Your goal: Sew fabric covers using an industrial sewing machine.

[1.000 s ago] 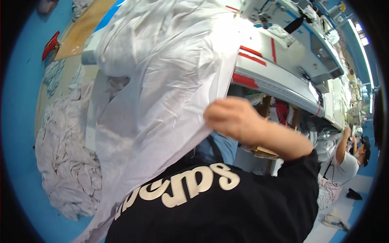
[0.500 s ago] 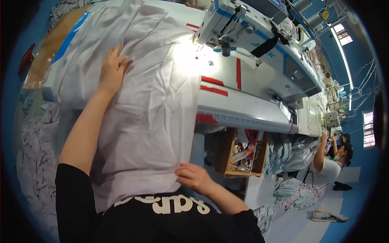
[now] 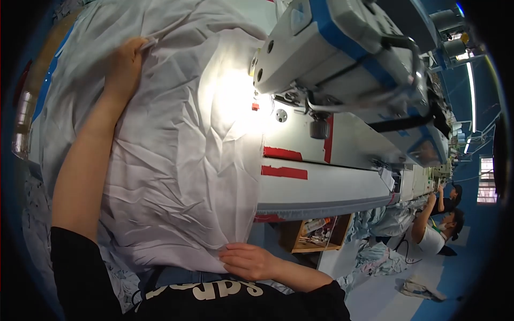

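Note:
A large sheet of crumpled white fabric (image 3: 182, 144) lies spread over the sewing table and hangs down toward my lap. My left hand (image 3: 124, 63) reaches far across it and pinches its far upper edge. My right hand (image 3: 247, 261) grips the near lower edge of the same fabric, close to my body. A grey and blue sewing machine (image 3: 342, 53) stands to the right of the cloth, its lamp throwing a bright patch on the fabric near the needle.
The white table (image 3: 326, 176) carries red tape strips (image 3: 284, 163). Under its edge hangs an open wooden drawer (image 3: 317, 235) of small items. More pale fabric is heaped at the left. Two other people sit working at the far right, with cloth on the blue floor.
My view has moved closer to the machine. The left hand has slid further up along the fabric's far edge, and the cloth lies flatter on the table than a second ago.

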{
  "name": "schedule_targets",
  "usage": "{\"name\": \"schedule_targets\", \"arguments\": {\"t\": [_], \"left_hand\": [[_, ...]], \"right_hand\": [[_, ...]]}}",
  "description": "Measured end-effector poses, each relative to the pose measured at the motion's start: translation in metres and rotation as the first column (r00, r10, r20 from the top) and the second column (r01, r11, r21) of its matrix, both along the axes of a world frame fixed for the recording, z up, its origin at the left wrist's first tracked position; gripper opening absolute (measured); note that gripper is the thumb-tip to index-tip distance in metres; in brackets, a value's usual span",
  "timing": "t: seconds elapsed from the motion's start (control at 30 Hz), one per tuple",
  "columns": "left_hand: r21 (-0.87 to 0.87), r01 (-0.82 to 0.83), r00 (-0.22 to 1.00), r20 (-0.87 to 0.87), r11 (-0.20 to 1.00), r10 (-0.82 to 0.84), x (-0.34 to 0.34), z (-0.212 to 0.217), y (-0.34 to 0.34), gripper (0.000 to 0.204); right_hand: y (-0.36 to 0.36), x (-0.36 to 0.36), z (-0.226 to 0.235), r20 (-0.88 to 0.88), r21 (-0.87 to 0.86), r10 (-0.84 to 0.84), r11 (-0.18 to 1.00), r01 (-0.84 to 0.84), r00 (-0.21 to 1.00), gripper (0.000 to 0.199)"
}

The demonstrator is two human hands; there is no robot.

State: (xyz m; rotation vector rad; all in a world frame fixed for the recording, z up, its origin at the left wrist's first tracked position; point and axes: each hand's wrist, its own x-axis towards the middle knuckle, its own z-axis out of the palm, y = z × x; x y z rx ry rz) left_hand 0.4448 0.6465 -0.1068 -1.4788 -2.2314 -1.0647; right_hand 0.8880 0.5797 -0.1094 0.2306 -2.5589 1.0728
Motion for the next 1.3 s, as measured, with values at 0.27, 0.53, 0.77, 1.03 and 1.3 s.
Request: {"name": "schedule_targets", "arguments": {"t": [0.27,0.53,0.77,1.03,1.3], "left_hand": [[0.038,0.01,0.992,0.125,0.999,-0.015,-0.028,0.001,0.049,0.019],[-0.042,-0.116,0.993,-0.021,0.992,0.116,-0.075,-0.037,0.078,0.019],[-0.143,-0.163,0.987,-0.016,0.976,0.162,-0.085,-0.049,0.095,0.02],[-0.197,-0.251,0.967,-0.017,0.948,0.252,-0.081,-0.052,0.072,0.021],[-0.309,-0.444,0.896,-0.148,0.841,0.419,-0.085,-0.06,0.056,0.024]], "right_hand": [[0.024,-0.006,0.001,0.016,-0.107,0.03,0.994,-0.028,0.999,0.023],[0.06,-0.022,0.018,0.04,-0.205,0.011,0.979,-0.003,0.999,0.008],[0.117,-0.032,0.03,0.108,-0.307,0.122,0.948,-0.084,0.987,0.009],[0.145,-0.034,0.044,0.183,-0.447,0.227,0.886,-0.124,0.957,0.009],[0.167,-0.036,0.048,0.225,-0.43,0.186,0.9,-0.074,0.956,0.009]]}}
